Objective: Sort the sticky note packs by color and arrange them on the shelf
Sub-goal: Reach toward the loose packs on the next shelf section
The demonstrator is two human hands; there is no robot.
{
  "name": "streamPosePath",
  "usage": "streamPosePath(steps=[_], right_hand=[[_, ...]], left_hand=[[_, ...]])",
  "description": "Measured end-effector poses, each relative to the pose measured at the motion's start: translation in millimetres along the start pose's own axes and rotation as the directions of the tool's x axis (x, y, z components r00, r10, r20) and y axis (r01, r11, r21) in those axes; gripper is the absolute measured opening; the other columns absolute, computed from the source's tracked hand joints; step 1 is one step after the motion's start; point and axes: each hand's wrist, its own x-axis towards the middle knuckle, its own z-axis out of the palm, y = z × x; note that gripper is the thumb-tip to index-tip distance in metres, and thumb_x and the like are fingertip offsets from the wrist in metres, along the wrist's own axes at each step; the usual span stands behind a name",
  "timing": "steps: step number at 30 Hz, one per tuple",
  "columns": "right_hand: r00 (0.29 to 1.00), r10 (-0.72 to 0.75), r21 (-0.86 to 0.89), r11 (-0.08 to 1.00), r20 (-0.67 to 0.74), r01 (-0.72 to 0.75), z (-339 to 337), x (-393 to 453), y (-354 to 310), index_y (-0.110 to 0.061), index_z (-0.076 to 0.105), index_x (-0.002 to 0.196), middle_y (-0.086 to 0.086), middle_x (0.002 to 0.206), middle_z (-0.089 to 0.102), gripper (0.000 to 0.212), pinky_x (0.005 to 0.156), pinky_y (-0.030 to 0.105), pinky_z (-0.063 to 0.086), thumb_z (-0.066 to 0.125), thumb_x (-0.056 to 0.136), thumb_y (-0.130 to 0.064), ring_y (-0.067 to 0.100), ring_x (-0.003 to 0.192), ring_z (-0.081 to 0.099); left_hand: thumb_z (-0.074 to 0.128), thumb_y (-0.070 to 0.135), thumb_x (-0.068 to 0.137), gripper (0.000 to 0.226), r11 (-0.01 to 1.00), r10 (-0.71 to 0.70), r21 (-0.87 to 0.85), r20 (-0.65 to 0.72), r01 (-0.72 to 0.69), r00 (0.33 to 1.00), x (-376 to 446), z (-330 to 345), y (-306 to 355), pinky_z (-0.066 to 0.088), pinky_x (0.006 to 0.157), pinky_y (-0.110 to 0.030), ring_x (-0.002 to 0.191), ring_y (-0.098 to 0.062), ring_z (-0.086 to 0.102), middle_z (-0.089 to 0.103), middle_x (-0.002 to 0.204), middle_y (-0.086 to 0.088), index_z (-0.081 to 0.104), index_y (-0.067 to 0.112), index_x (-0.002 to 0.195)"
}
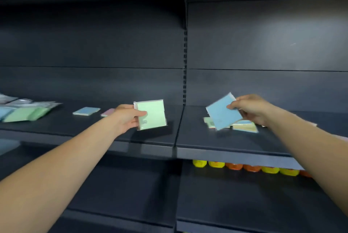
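Dark metal shelf (226, 138) carries all stock. Green stack (26, 114) far left; unsorted pile (244, 126) right bay. Left hand (128, 117) pinches green pack (151, 115); right hand (250, 108) pinches blue pack (223, 113), both aloft. Advice: lay green flush on green stack, blue beside lone blue pack (86, 111). Label print unreadable.

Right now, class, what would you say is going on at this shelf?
A person is sorting sticky note packs on a dark shelf. The left hand holds a pale green pack above the shelf, and the right hand holds a blue pack over a small mixed pile. Further left, a blue pack and a pink pack lie singly, with green packs grouped at the far left. Yellow and orange bottles stand on the shelf below.
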Motion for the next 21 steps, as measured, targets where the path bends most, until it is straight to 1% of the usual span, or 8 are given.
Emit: streamPosePath(steps=[2, 5, 6, 9, 11, 14, 18, 21], right_hand=[[1.000, -0.006, -0.020, 1.000, 0.027, 0.006, 45, -12, -13, -0.007, 0.055, 0.071, 0.014, 0.080, 0.063, 0.016, 0.071, 0.030, 0.046, 0.061, 0.084, 0.001, 0.024, 0.073, 0.059], [0.995, 0.009, -0.031, 0.999, 0.095, -0.006, 107, -25, -34, -0.005, 0.057, 0.075, 0.014, 0.082, 0.065, 0.014, 0.064, 0.026, 0.048, 0.060, 0.085, 0.004, 0.023, 0.074, 0.062], [0.994, 0.013, -0.030, 0.999, 0.112, -0.010, 126, -26, -41, -0.004, 0.057, 0.078, 0.014, 0.084, 0.065, 0.012, 0.064, 0.027, 0.049, 0.059, 0.086, 0.005, 0.023, 0.075, 0.063], [0.991, 0.011, -0.028, 1.000, 0.132, -0.008, 177, -23, -59, -0.004, 0.058, 0.081, 0.012, 0.085, 0.066, 0.012, 0.065, 0.029, 0.050, 0.056, 0.088, 0.005, 0.023, 0.078, 0.064], [0.990, 0.012, -0.038, 0.999, 0.143, -0.007, 210, -15, -68, -0.004, 0.058, 0.083, 0.013, 0.090, 0.067, 0.009, 0.070, 0.031, 0.053, 0.055, 0.090, 0.001, 0.023, 0.080, 0.064], [0.985, 0.016, -0.055, 0.998, 0.172, -0.007, 257, 2, -81, -0.002, 0.058, 0.086, 0.015, 0.093, 0.066, 0.007, 0.079, 0.036, 0.053, 0.054, 0.091, -0.004, 0.025, 0.084, 0.065], [0.978, 0.017, 0.008, 1.000, 0.210, -0.019, 324, 32, -93, -0.002, 0.058, 0.082, 0.012, 0.087, 0.067, 0.013, 0.070, 0.031, 0.052, 0.051, 0.092, -0.002, 0.021, 0.077, 0.065], [0.978, 0.040, 0.085, 0.995, 0.205, -0.058, 378, 60, -99, -0.004, 0.057, 0.079, 0.013, 0.089, 0.066, 0.013, 0.069, 0.030, 0.053, 0.053, 0.091, 0.001, 0.022, 0.076, 0.064]], left_hand=[[0.061, -0.008, 0.084, 0.021, 1.000, 0.006, 0.010, -0.037, -0.005, 0.999, -7, -45, -3, 0.049, 0.083, -0.034, 0.083, -0.019, 0.064, 0.065, 0.100, -0.011, 0.060, 0.004, 0.102], [0.063, -0.006, 0.083, 0.015, 1.000, 0.002, -0.007, -0.112, -0.003, 0.994, -11, -104, -5, 0.048, 0.080, -0.032, 0.077, -0.017, 0.064, 0.065, 0.099, -0.011, 0.061, 0.008, 0.089], [0.063, -0.007, 0.083, 0.015, 1.000, 0.002, -0.014, -0.127, -0.003, 0.992, -9, -123, -5, 0.047, 0.080, -0.032, 0.077, -0.017, 0.064, 0.065, 0.101, -0.011, 0.061, 0.007, 0.089], [0.062, -0.007, 0.084, 0.029, 1.000, 0.011, -0.027, -0.171, -0.016, 0.985, 7, -173, -4, 0.048, 0.082, -0.033, 0.084, -0.022, 0.065, 0.065, 0.114, -0.015, 0.061, 0.001, 0.111], [0.059, -0.008, 0.086, 0.035, 0.999, 0.017, -0.045, -0.204, -0.026, 0.979, 21, -204, -1, 0.047, 0.084, -0.033, 0.092, -0.025, 0.062, 0.062, 0.119, -0.017, 0.057, -0.001, 0.119], [0.056, -0.008, 0.088, 0.035, 0.997, 0.034, -0.057, -0.240, -0.049, 0.970, 45, -245, 4, 0.046, 0.086, -0.034, 0.091, -0.025, 0.061, 0.060, 0.122, -0.018, 0.055, -0.002, 0.122], [0.057, -0.007, 0.087, 0.034, 0.997, 0.049, -0.044, -0.284, -0.064, 0.957, 81, -295, 7, 0.047, 0.084, -0.034, 0.095, -0.026, 0.060, 0.061, 0.120, -0.018, 0.055, -0.002, 0.121], [0.057, -0.007, 0.087, 0.033, 0.998, 0.040, -0.037, -0.295, -0.054, 0.955, 112, -330, 7, 0.046, 0.083, -0.034, 0.082, -0.023, 0.063, 0.061, 0.113, -0.017, 0.055, -0.003, 0.120]])
